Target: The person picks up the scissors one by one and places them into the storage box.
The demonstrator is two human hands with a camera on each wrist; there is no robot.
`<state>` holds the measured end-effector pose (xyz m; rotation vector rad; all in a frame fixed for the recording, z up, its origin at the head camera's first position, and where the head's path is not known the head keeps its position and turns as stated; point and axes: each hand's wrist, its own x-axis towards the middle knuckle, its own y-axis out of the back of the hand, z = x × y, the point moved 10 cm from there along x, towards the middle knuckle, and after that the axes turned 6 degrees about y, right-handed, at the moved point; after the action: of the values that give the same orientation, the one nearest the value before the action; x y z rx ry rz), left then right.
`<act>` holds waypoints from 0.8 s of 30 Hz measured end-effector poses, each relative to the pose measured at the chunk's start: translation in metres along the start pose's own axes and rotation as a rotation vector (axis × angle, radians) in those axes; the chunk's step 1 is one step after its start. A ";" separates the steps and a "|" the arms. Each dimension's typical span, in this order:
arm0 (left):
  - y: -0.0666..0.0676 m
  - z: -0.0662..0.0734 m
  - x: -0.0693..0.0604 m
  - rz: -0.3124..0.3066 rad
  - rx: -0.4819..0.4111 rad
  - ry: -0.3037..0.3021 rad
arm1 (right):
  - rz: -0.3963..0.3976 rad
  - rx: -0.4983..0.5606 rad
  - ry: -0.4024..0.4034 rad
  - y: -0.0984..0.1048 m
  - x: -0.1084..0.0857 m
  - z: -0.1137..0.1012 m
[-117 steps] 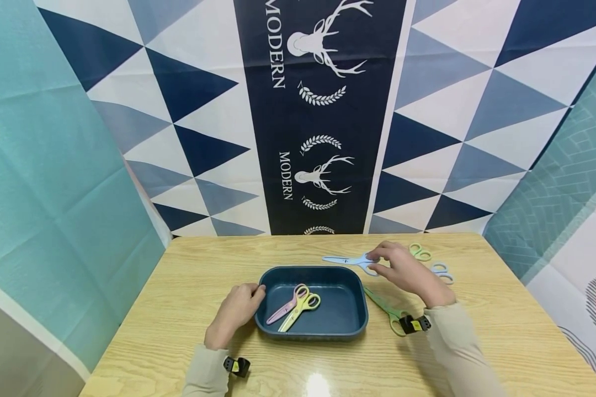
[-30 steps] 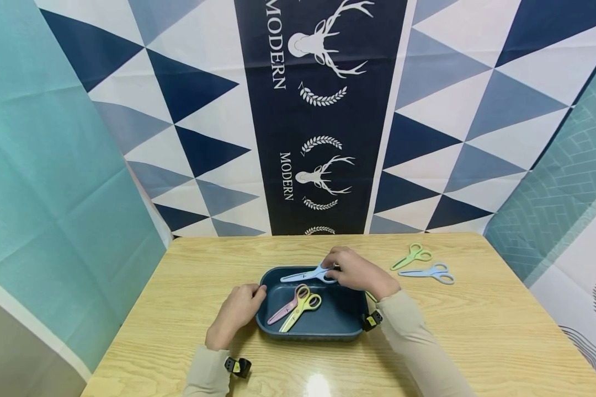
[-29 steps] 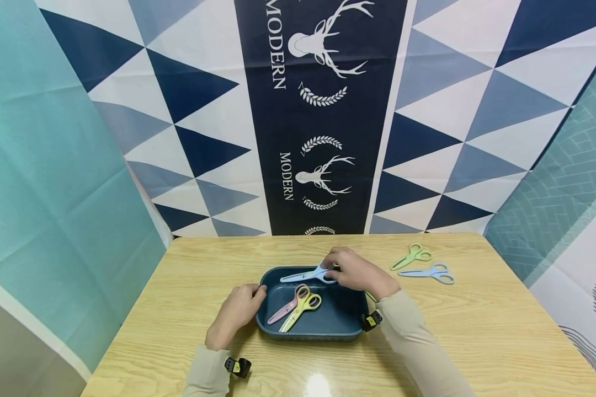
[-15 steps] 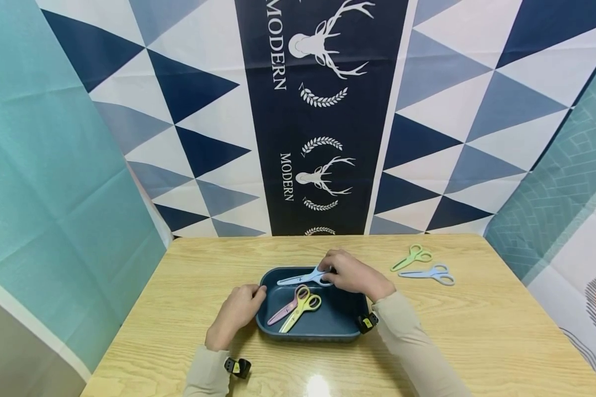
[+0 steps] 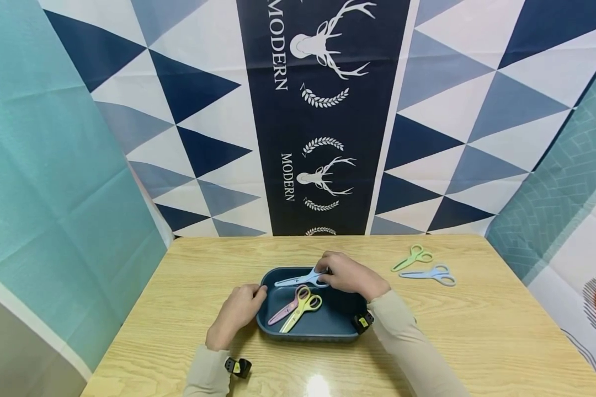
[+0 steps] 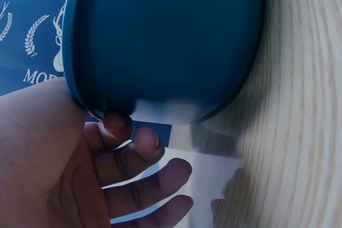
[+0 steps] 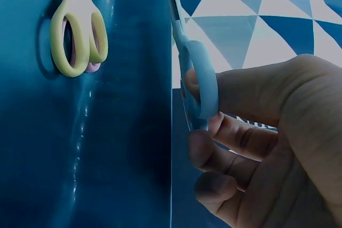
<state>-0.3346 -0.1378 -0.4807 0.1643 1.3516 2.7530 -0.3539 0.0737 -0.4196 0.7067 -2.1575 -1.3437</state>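
The right hand [image 5: 347,274] pinches the held blue scissors [image 5: 290,281] by the handle, thumb and forefinger at a loop, with the other fingers loosely bent in the right wrist view. These scissors are over the far side of the dark blue tray [image 5: 323,336], blades pointing to the person's left; whether they touch its floor, I cannot tell. The left hand [image 5: 239,309] grips the rim at the tray's left end with thumb and forefinger, its 3 other fingers loosely curled below the rim in the left wrist view. Inside the tray lie 2 more pairs: the yellow scissors [image 5: 294,317] rest on the pink scissors [image 5: 283,312], blades towards the near left corner. To the right of the tray, well apart from it, the green scissors [image 5: 413,257] and the loose blue scissors [image 5: 434,273] lie on the wood-grain worktop [image 5: 477,331], near each other, the green pair farther from the person. The person wears pale sleeves [image 5: 207,372] and 1 small black device [image 5: 238,366] at each wrist. Behind the worktop hangs a patterned backdrop [image 5: 218,49] of blue and white triangles, with a dark band bearing 2 white deer heads and the word MODERN.
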 end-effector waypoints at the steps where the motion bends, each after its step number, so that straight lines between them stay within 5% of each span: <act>1: -0.001 0.000 0.000 -0.001 -0.001 -0.001 | -0.003 -0.001 0.003 -0.001 0.001 0.000; 24: -0.002 -0.003 0.002 -0.004 0.001 0.015 | -0.049 -0.012 0.053 -0.010 0.013 -0.002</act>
<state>-0.3367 -0.1383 -0.4841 0.1415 1.3551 2.7559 -0.3608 0.0596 -0.4260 0.7863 -2.1015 -1.3469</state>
